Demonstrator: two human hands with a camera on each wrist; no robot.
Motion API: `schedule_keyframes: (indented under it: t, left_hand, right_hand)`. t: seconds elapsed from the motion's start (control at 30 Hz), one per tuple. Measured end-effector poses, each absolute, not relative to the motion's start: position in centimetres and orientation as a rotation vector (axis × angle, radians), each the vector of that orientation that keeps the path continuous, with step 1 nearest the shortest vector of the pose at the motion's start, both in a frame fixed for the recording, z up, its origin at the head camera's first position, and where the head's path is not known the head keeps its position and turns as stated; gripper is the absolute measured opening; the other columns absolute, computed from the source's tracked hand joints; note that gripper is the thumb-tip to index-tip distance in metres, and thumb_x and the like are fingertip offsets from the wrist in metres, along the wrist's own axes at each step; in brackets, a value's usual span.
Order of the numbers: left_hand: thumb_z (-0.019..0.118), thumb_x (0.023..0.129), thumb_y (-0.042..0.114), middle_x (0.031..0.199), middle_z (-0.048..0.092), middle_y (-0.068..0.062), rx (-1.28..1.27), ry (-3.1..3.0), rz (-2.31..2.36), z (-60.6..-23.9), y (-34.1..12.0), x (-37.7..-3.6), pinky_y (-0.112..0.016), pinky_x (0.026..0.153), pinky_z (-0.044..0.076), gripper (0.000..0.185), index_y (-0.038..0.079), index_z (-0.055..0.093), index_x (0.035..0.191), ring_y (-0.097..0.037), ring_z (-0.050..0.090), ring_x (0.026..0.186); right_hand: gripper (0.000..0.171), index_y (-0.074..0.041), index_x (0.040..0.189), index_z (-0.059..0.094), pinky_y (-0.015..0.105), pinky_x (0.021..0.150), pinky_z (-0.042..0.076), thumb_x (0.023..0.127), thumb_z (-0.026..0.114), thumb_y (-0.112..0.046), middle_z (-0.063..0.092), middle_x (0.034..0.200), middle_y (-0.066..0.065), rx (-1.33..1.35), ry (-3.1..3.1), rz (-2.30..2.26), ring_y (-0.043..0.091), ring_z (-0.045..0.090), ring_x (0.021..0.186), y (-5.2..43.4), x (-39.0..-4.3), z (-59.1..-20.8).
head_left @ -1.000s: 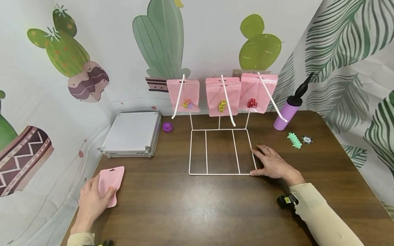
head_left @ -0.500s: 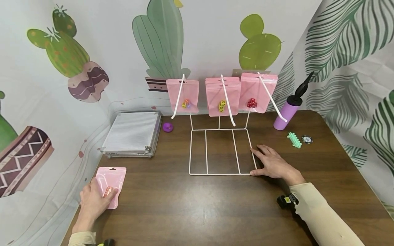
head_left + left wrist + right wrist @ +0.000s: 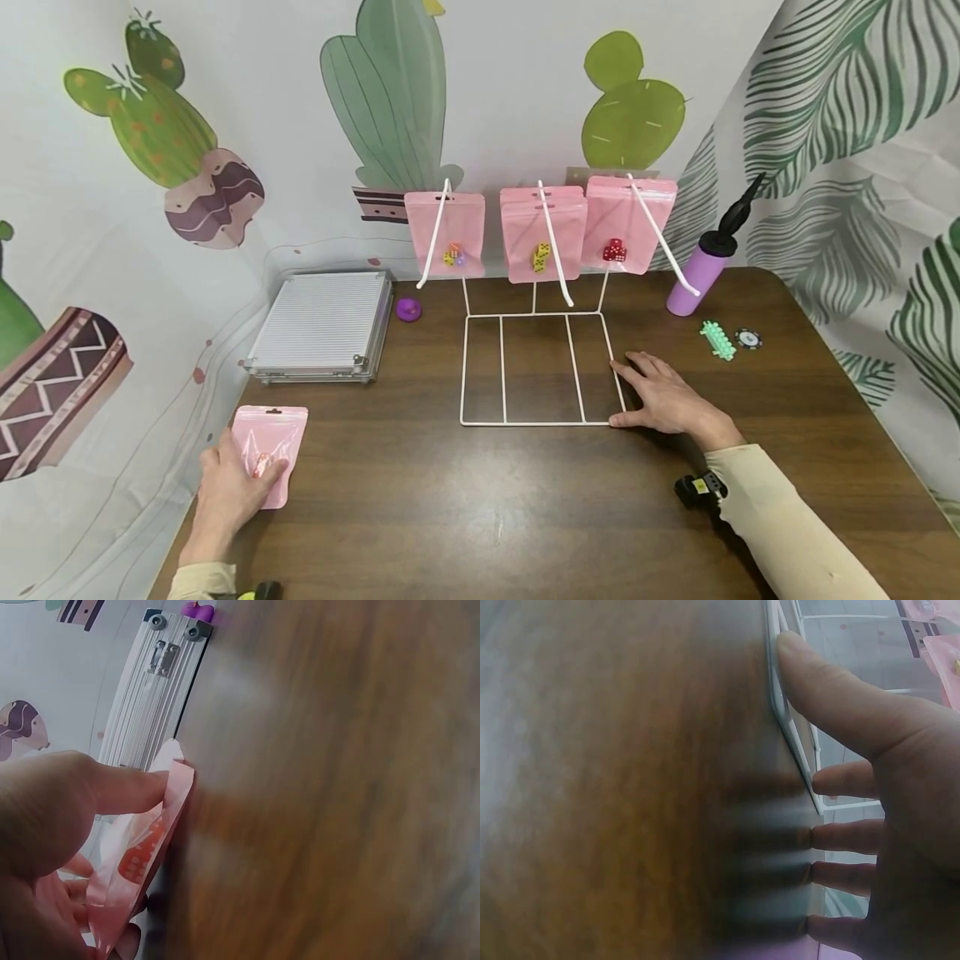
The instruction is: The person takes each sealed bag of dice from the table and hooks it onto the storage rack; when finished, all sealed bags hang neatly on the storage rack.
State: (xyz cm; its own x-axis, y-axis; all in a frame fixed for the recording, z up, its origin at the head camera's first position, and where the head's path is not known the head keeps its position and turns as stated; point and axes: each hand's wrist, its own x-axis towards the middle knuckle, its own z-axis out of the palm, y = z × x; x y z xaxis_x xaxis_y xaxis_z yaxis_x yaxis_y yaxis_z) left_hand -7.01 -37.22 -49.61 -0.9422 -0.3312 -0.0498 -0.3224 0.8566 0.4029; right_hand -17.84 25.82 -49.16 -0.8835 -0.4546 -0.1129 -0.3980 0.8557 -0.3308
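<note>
The left hand (image 3: 228, 487) sits at the lower left of the head view and holds a pink pouch (image 3: 268, 442) against the table (image 3: 450, 508). In the left wrist view the thumb lies along one face of the pouch (image 3: 142, 847) and the other fingers curl under the opposite face, so the pouch is pinched between them. The orange dice (image 3: 260, 464) inside it show just above the fingers.

The pouch's long axis runs from the hand toward the top of the frame, leaning slightly right. Its hang-hole end points away from the hand, toward the white ridged case (image 3: 322, 325) in the left middle of the frame. The hand grips the lower end.

The wire display stand (image 3: 536, 371) occupies the centre of the frame, well apart from the pouch and to its upper right. Three pink pouches hang from its hooks (image 3: 543, 233) at upper centre, each with dice inside.

The right hand (image 3: 660, 398) rests flat, fingers straight and slightly apart, with the thumb pressed on the right edge of the stand's base frame (image 3: 780, 697). It grips nothing.

The left hand is the one at the pouch; the right hand is the one at the stand. From the pouch, the hooks lie up and to the right.
</note>
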Motion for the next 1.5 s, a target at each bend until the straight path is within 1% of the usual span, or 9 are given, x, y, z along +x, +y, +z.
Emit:
schedule_keyframes:
  t: [0.27, 0.4, 0.6, 0.8, 0.93, 1.1, 1.23, 1.33, 1.5]
  left_hand:
    - [0.079, 0.078, 0.03, 0.129, 0.029, -0.038, 0.603, -2.953, -0.667, -49.2, -36.9, -7.0, -0.064, 0.075, 0.044, 0.109, 0.001, 0.007, 0.154, -0.057, 0.047, 0.1]
    - [0.081, 0.076, 0.03, 0.13, 0.029, -0.037, 0.622, -2.944, -0.671, -49.1, -36.9, -7.1, -0.062, 0.07, 0.045, 0.112, 0.005, 0.006, 0.156, -0.056, 0.048, 0.097]
    - [0.082, 0.076, 0.028, 0.132, 0.029, -0.037, 0.653, -2.916, -0.696, -49.2, -36.8, -6.8, -0.063, 0.073, 0.044, 0.113, 0.007, 0.006, 0.156, -0.057, 0.047, 0.101]
    - [0.083, 0.075, 0.025, 0.131, 0.03, -0.037, 0.644, -2.879, -0.701, -49.1, -36.7, -6.5, -0.064, 0.079, 0.042, 0.111, 0.004, 0.009, 0.155, -0.054, 0.044, 0.104]
    - [0.085, 0.071, 0.021, 0.123, 0.035, -0.035, 0.571, -2.791, -0.707, -48.5, -36.0, -6.3, -0.061, 0.08, 0.041, 0.11, 0.004, 0.016, 0.155, -0.047, 0.041, 0.104]
    - [0.088, 0.065, 0.015, 0.112, 0.042, -0.032, 0.452, -2.69, -0.679, -46.9, -34.6, -6.6, -0.055, 0.076, 0.04, 0.109, 0.003, 0.024, 0.153, -0.042, 0.04, 0.101]
    - [0.09, 0.062, 0.013, 0.106, 0.045, -0.03, 0.377, -2.622, -0.676, -45.2, -33.2, -6.9, -0.047, 0.067, 0.035, 0.108, 0.004, 0.03, 0.151, -0.04, 0.041, 0.096]
    - [0.091, 0.061, 0.013, 0.106, 0.044, -0.03, 0.317, -2.579, -0.69, -44.2, -31.8, -7.0, -0.042, 0.064, 0.033, 0.107, 0.002, 0.031, 0.15, -0.038, 0.042, 0.093]
    - [0.09, 0.061, 0.01, 0.109, 0.043, -0.031, 0.207, -2.516, -0.731, -42.9, -29.5, -7.4, -0.04, 0.066, 0.033, 0.108, 0.001, 0.031, 0.15, -0.037, 0.042, 0.093]
  right_hand:
    - [0.096, -0.002, 0.148, 0.037, 0.068, 0.109, 0.023, 0.079, 0.071, -0.059, 0.03, 0.15, 0.032, -0.654, 2.841, -0.443, 0.054, 0.023, 0.137, 25.8, -17.9, -49.1]
    - [0.096, -0.002, 0.148, 0.037, 0.068, 0.109, 0.022, 0.079, 0.071, -0.059, 0.03, 0.15, 0.032, -0.649, 2.837, -0.448, 0.054, 0.023, 0.137, 25.8, -17.9, -49.1]
    - [0.097, -0.002, 0.148, 0.037, 0.068, 0.109, 0.022, 0.079, 0.07, -0.061, 0.03, 0.15, 0.032, -0.659, 2.837, -0.453, 0.054, 0.023, 0.137, 25.7, -17.8, -49.1]
    - [0.097, -0.001, 0.147, 0.037, 0.069, 0.108, 0.023, 0.079, 0.07, -0.061, 0.031, 0.149, 0.033, -0.679, 2.839, -0.454, 0.054, 0.024, 0.136, 25.7, -17.8, -49.1]
    - [0.096, -0.001, 0.148, 0.037, 0.069, 0.108, 0.023, 0.079, 0.07, -0.06, 0.031, 0.149, 0.032, -0.674, 2.836, -0.458, 0.054, 0.023, 0.136, 25.7, -17.8, -49.1]
    - [0.097, -0.001, 0.148, 0.037, 0.069, 0.108, 0.022, 0.079, 0.07, -0.06, 0.03, 0.149, 0.032, -0.664, 2.836, -0.449, 0.054, 0.023, 0.136, 25.8, -17.8, -49.2]
    - [0.097, -0.002, 0.148, 0.036, 0.069, 0.108, 0.023, 0.079, 0.069, -0.062, 0.03, 0.149, 0.032, -0.665, 2.838, -0.44, 0.054, 0.023, 0.136, 25.8, -17.8, -49.4]
    - [0.097, -0.002, 0.148, 0.037, 0.069, 0.108, 0.023, 0.079, 0.069, -0.062, 0.03, 0.149, 0.032, -0.665, 2.839, -0.444, 0.054, 0.023, 0.136, 25.8, -17.8, -49.4]
    - [0.097, -0.002, 0.148, 0.037, 0.069, 0.108, 0.023, 0.079, 0.069, -0.062, 0.03, 0.149, 0.032, -0.668, 2.838, -0.457, 0.054, 0.022, 0.136, 25.8, -17.9, -49.3]
